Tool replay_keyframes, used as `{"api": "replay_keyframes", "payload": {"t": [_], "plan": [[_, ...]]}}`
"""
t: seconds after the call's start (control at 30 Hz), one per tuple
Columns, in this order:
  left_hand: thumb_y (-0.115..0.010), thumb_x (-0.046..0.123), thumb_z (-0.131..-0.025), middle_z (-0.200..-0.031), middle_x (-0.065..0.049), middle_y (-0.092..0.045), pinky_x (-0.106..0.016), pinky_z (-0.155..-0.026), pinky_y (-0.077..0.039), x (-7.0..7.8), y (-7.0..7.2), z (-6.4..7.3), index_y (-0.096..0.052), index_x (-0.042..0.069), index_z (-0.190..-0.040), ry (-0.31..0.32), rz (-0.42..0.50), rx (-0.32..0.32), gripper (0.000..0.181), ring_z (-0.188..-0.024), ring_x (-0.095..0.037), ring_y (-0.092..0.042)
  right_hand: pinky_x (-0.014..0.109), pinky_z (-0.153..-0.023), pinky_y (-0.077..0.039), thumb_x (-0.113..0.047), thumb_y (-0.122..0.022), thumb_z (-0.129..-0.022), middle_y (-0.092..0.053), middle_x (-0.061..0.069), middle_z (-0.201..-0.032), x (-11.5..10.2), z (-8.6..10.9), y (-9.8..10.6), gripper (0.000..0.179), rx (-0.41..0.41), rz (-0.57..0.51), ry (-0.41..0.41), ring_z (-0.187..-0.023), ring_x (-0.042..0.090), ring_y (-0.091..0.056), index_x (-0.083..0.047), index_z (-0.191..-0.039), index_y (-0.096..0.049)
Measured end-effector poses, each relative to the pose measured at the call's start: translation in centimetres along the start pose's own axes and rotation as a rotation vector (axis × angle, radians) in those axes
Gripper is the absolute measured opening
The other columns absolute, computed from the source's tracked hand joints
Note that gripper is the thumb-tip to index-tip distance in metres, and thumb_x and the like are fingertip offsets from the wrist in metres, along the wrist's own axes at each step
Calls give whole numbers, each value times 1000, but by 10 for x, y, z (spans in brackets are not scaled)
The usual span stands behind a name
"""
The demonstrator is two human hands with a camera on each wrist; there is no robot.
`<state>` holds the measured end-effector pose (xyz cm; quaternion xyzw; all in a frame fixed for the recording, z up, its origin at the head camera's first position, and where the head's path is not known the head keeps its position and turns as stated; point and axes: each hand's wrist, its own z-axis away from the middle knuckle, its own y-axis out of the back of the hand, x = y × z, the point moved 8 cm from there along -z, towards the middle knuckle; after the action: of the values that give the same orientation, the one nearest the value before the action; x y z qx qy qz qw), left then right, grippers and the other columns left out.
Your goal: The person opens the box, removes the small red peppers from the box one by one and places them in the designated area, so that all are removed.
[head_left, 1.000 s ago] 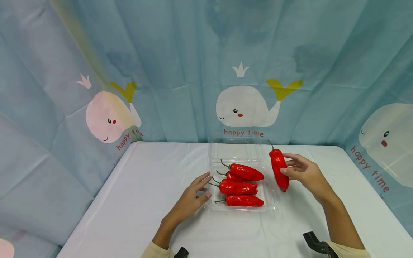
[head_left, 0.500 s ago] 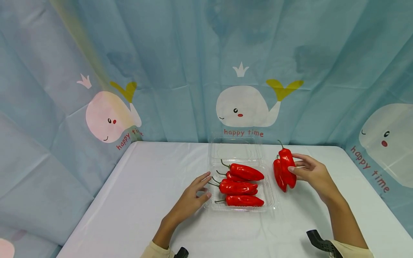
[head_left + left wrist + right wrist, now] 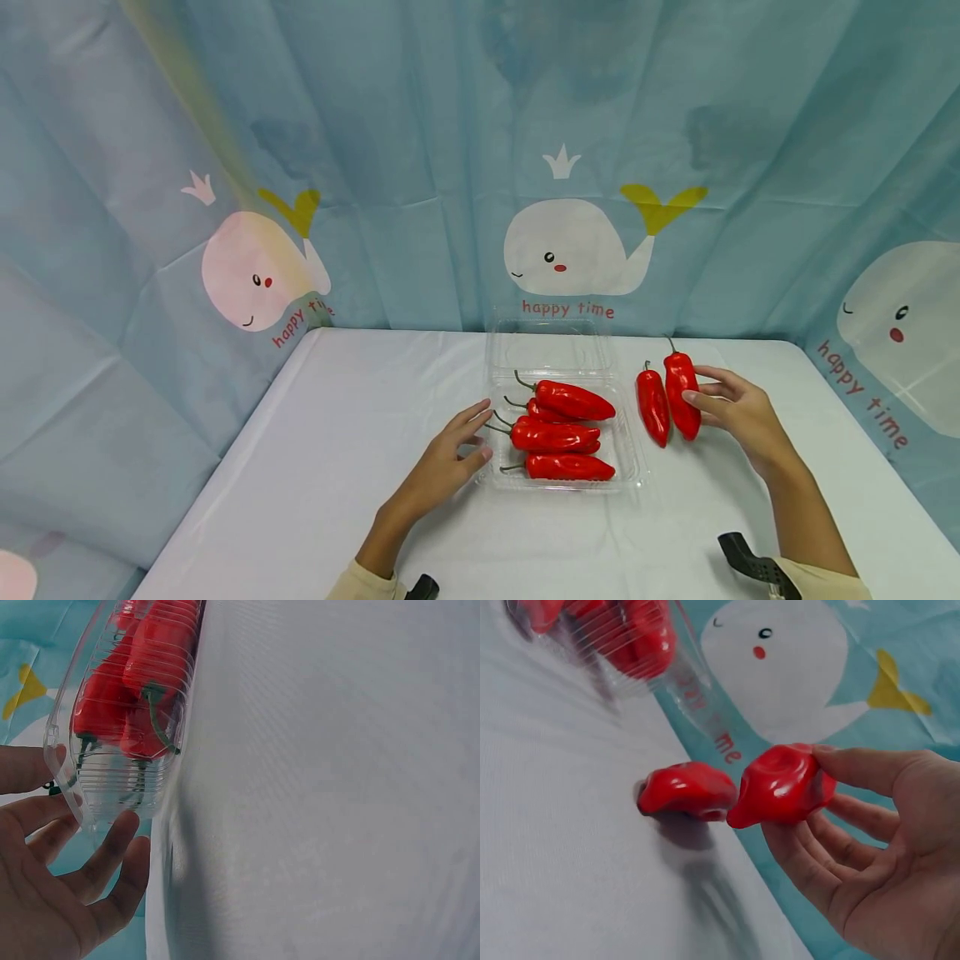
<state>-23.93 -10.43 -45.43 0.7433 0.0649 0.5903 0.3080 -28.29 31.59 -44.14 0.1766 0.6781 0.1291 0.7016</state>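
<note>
A long red pepper (image 3: 682, 395) with a green stem is pinched between the thumb and fingers of my right hand (image 3: 742, 417); the right wrist view shows this pepper (image 3: 784, 784) from its tip end. Just left of it, a second red pepper (image 3: 653, 407) lies on the cloth. Several more peppers (image 3: 570, 467) lie in a clear plastic clamshell box (image 3: 630, 477), stems toward the left. My left hand (image 3: 438, 467) is at the box's left side with fingers spread and relaxed. In the left wrist view its fingertips are right at the box's clear rim (image 3: 51, 742).
The clamshell's lid (image 3: 547, 346) is folded back toward the curtain (image 3: 420, 167) printed with whales. A white cloth (image 3: 315, 467) covers the table. Black wrist mounts (image 3: 753, 567) sit at both sleeves.
My right hand has moved right with its pepper, uncovering the second pepper on the cloth, and a gap now shows between the two. The left hand stays in place.
</note>
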Motion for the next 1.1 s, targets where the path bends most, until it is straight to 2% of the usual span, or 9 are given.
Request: {"api": "replay_keyframes", "payload": {"t": [0.1, 0.3, 0.47, 0.7, 0.9, 1.1], "plan": [[-62, 11, -105, -171, -8, -35, -49, -97, -58, 0, 0, 0, -45, 5, -161, -4, 0, -2, 58, -124, -33, -66, 26, -81, -62, -40, -69, -103, -60, 11, -124, 8, -2, 1, 75, 3, -6, -35, -92, -2, -67, 0, -160, -40], [-62, 10, -105, -171, -8, -35, -47, -97, -58, 0, 0, 0, -45, 4, -160, -6, -2, -2, 58, -124, -33, -67, 29, -81, -63, -42, -68, -103, -57, 26, -136, 21, -4, 2, 78, 0, 11, -113, -89, 0, -67, 0, -162, -38], [-62, 11, -105, -172, -8, -35, -48, -97, -58, 0, 0, 0, -44, 4, -161, -5, 1, -2, 59, -124, -33, -66, 30, -81, -63, -43, -67, -103, -57, 30, -139, 30, -5, 3, 79, 2, 40, -165, -91, 6, -67, 1, -161, -38], [-62, 10, -105, -172, -8, -35, -52, -98, -58, -1, 0, -1, -44, 4, -161, 5, 9, -2, 59, -125, -34, -66, 29, -79, -63, -43, -67, -104, -57, 33, -140, 39, -6, 4, 78, 4, 58, -199, -92, 10, -67, 2, -160, -38], [-62, 11, -105, -172, -8, -35, -51, -98, -59, -1, -1, -1, -44, 5, -161, 7, 3, -3, 59, -125, -33, -66, 29, -78, -64, -41, -67, -104, -57, 35, -139, 45, -7, 4, 77, 15, 67, -224, -88, 10, -68, 4, -160, -38], [-61, 10, -105, -172, -9, -35, -51, -98, -59, 0, -1, 0, -45, 4, -161, 8, 5, -7, 58, -125, -34, -66, 27, -76, -63, -45, -66, -104, -55, 35, -139, 48, -7, 4, 79, 17, 95, -248, -93, 15, -69, 4, -160, -38]]}}
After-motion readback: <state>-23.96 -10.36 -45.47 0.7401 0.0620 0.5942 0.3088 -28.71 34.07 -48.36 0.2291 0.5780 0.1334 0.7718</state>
